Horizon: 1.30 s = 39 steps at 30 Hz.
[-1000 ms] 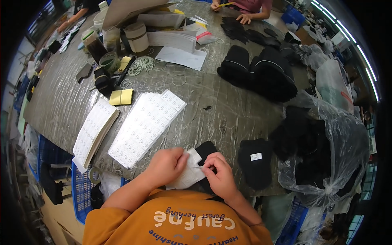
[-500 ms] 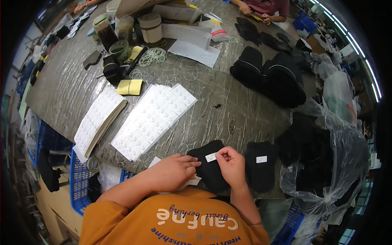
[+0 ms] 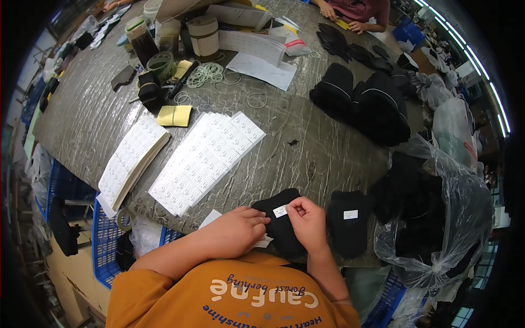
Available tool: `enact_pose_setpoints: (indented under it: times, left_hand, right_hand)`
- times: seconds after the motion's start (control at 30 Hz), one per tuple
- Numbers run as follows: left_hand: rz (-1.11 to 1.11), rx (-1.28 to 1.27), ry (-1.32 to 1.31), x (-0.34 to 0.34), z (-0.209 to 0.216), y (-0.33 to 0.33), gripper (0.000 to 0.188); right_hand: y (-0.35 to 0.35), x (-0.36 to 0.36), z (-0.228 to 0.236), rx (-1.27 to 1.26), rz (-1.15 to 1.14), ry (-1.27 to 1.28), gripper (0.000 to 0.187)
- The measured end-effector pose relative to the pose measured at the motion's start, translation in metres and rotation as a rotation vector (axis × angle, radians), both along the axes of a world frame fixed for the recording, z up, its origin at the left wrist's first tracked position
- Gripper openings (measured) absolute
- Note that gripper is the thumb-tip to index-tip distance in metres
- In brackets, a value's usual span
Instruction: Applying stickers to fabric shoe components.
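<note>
A black, waisted fabric pad (image 3: 287, 238) lies at the table's near edge. On its upper part is a small white label (image 3: 280, 211). My right hand (image 3: 309, 223) has thumb and forefinger pinched at the label's right end. My left hand (image 3: 240, 229) is closed, its fingertips at the pad's left edge. White label paper (image 3: 210, 218) shows on both sides of that hand; the grip on it is partly hidden. Just right, a second black pad (image 3: 349, 238) lies flat with a white label (image 3: 350, 215) on it.
Printed label sheets (image 3: 208, 164) are fanned out ahead, beside a thicker stack (image 3: 131, 164). Black padded pieces (image 3: 363, 101) stand far right, above a clear plastic bag (image 3: 465, 213) of black items. Jars, rubber bands (image 3: 205, 75) and papers sit behind. Across the table, another person handles something yellow.
The pinched label now sits flatter on the pad, with my right hand shifted slightly left. My left hand has barely moved.
</note>
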<state>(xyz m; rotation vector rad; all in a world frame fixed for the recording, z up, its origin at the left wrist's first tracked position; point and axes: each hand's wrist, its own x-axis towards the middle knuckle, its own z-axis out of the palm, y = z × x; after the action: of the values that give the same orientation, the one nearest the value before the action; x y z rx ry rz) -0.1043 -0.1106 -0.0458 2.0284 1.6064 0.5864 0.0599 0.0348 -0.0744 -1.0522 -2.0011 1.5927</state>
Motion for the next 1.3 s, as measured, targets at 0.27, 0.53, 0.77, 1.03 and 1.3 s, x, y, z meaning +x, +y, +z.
enact_pose_setpoints:
  times: [0.27, 0.53, 0.77, 1.03, 1.3]
  left_hand:
    - [-0.021, 0.015, 0.143, 0.008, 0.006, 0.012, 0.018]
    - [-0.002, 0.090, 0.248, 0.014, -0.001, 0.014, 0.020]
    - [0.001, 0.062, 0.264, 0.015, -0.002, 0.013, 0.020]
    - [0.004, 0.054, 0.293, 0.019, 0.001, 0.030, 0.020]
    - [-0.016, 0.069, 0.228, 0.015, -0.002, 0.035, 0.016]
  right_hand:
    - [0.001, 0.002, -0.007, 0.071, 0.010, 0.010, 0.005]
    - [-0.003, -0.005, -0.001, 0.122, -0.145, -0.148, 0.033]
    - [0.005, -0.008, 0.008, 0.309, -0.114, -0.376, 0.035]
    - [0.010, 0.006, -0.020, 0.343, -0.106, -0.080, 0.017]
    - [0.008, 0.009, -0.005, 0.328, -0.147, -0.134, 0.013]
